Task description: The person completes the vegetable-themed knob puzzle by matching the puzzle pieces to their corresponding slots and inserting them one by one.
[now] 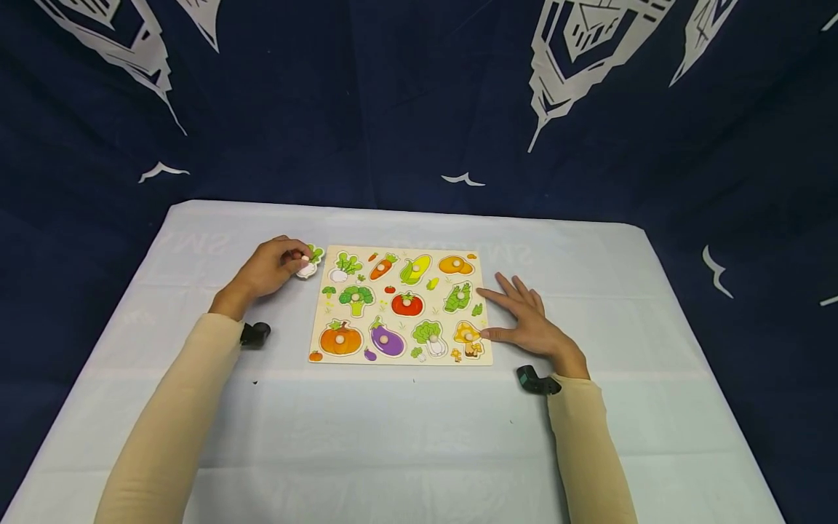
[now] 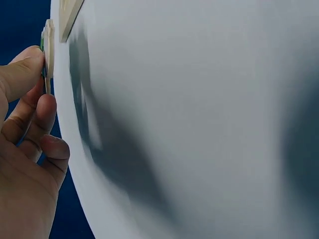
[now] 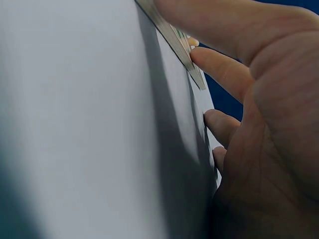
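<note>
In the head view a wooden vegetable puzzle board [image 1: 335, 309] lies on the table, bearing a carrot, corn, tomato, pumpkin, eggplant and several other pictures. Just off its upper left corner, my left hand [image 1: 271, 266] pinches a turnip puzzle piece [image 1: 306, 271] with a white bulb and green leaves. The left wrist view shows that piece [image 2: 49, 50] edge-on between thumb and fingers, raised off the table. My right hand [image 1: 533, 324] is spread at the board's right edge, thumb and index finger touching it. From the right wrist, the board's side [image 3: 172, 40] shows beside the fingers.
A white cloth [image 1: 393, 437] covers the table under the board. Behind it hangs a dark blue curtain [image 1: 340, 109] with pale printed shapes. Black wrist devices sit at the left cuff [image 1: 255, 335] and the right cuff [image 1: 537, 380].
</note>
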`<state>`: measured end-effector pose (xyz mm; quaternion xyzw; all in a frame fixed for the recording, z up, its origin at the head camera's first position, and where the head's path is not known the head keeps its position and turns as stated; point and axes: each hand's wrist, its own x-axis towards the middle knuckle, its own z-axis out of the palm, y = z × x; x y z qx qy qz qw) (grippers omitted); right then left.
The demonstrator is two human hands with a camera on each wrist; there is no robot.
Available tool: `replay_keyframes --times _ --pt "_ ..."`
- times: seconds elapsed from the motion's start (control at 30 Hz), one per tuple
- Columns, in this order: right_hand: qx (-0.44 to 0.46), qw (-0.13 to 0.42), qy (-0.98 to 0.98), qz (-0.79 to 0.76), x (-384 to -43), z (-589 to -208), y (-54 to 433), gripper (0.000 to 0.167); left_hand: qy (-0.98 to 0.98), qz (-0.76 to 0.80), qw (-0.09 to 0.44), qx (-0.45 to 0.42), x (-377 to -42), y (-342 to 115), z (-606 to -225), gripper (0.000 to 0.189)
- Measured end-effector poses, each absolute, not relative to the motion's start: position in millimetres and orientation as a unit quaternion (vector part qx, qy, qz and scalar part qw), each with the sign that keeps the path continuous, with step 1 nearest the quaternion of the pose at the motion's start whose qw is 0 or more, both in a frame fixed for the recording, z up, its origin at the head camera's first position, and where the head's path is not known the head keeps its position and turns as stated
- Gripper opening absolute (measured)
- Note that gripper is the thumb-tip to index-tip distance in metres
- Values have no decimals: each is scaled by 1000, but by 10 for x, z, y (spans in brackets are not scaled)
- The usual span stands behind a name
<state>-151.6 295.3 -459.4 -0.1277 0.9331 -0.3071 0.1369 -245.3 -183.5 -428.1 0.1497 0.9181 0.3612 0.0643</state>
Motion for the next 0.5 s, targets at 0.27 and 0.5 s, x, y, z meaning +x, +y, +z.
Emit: replay_keyframes --times 0.27,0.5 --pt "-129 133 932 -310 -1521 -4612 2961 83 916 357 59 176 -2467 -1761 -4263 18" --pt "-129 137 934 -305 -1520 -4610 2971 83 917 345 60 190 -2492 -1702 -4275 18"
